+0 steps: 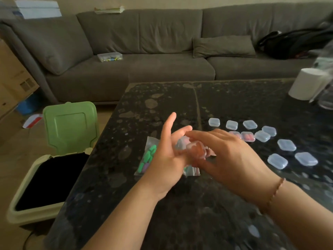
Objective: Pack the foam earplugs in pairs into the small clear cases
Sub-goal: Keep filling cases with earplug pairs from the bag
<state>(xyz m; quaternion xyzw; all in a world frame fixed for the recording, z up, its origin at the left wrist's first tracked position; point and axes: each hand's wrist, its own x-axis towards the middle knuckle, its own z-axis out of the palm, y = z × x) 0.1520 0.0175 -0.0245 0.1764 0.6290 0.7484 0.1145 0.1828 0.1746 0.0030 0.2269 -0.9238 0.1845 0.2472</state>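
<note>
Dark table [162, 98], roughly ten clear cases [286, 145], two hands [201, 154]

Two hands over the dark table [180, 204]: left hand [167, 156], right hand [228, 159]. Between them, one small clear case [191, 147], blurred, pink inside.

On the table, ten more clear cases: three in the far row [232, 124], two with pink earplugs [247, 136] just behind the right hand, five empty ones [277, 160] spread to the right.

One clear bag [150, 156] of loose earplugs, green and purple, too bunched to count. One white roll [304, 83]. One green-lidded bin [70, 129]. One plastic box [110, 57] on one sofa [162, 44].
</note>
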